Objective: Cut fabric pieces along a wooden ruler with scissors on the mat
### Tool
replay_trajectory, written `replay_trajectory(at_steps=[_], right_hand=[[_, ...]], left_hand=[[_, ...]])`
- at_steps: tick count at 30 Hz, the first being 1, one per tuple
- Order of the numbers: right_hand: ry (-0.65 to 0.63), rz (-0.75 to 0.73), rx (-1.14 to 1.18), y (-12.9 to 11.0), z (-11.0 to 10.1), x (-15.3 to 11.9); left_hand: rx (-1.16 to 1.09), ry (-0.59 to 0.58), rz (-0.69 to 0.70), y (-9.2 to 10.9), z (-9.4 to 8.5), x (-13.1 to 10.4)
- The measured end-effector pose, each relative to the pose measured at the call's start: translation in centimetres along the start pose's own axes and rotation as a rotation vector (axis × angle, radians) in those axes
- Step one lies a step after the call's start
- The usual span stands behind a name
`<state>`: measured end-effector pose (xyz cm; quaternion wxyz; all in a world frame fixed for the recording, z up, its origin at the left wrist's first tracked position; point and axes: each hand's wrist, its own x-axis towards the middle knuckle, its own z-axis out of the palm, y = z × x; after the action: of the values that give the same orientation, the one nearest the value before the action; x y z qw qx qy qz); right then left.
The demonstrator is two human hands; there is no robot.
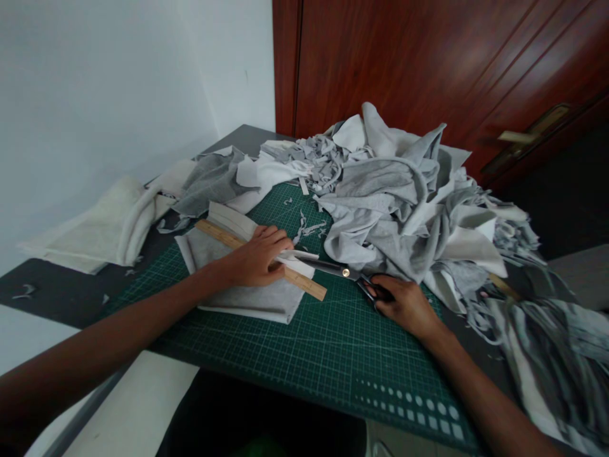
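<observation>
Black-handled scissors (346, 272) are in my right hand (404, 304), whose fingers are closed round the handles. Their blades point left, reaching the edge of a strip of pale fabric (297, 255) beside my left hand (261, 257). My left hand is closed over a wooden ruler (307, 283) and the fabric edge, its thumb and fingertips partly hidden. The ruler lies slantwise across a folded grey fabric piece (252, 301). Under the fabric is a green cutting mat (333, 343) with grid lines.
A large heap of grey fabric (380, 190) covers the back right. Cream fabric (95, 222) lies at the left, near the white wall. Thin scraps (309, 228) lie behind my hands. More strips (552, 362) hang at the right edge. A brown door (428, 57) stands behind.
</observation>
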<state>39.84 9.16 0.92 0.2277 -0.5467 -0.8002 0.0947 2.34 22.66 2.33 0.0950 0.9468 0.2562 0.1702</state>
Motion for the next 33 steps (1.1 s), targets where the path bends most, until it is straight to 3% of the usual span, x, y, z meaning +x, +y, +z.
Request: replay_trajectory(at_steps=[7,13,18,23,30,33], right_hand=[[0.091,0.089,0.026,-1.1,-0.1,0.1],[0.164,0.164,0.093,-2.3,-0.3,0.2],[0.098,0.124,0.067,-2.8,-0.5,-0.4],[0.036,-0.042,0.056,-2.3,-1.2,-0.6],[-0.002,0.039,-0.009,-1.2,-2.1,0.0],[0.012,-0.007,-0.017,-0.8,-2.1,-0.1]], left_hand=[[-0.242,0.107,0.063,1.0,0.2,0.7],[-0.302,0.106,0.194,2.6,0.9,1.3],[-0.296,0.108,0.209,2.8,1.4,1.1],[-0.343,0.225,0.247,1.8,1.5,1.1],[-0.537,0.276,0.163,1.7,1.1,1.3],[-0.564,0.249,0.144,1.7,1.1,1.3]])
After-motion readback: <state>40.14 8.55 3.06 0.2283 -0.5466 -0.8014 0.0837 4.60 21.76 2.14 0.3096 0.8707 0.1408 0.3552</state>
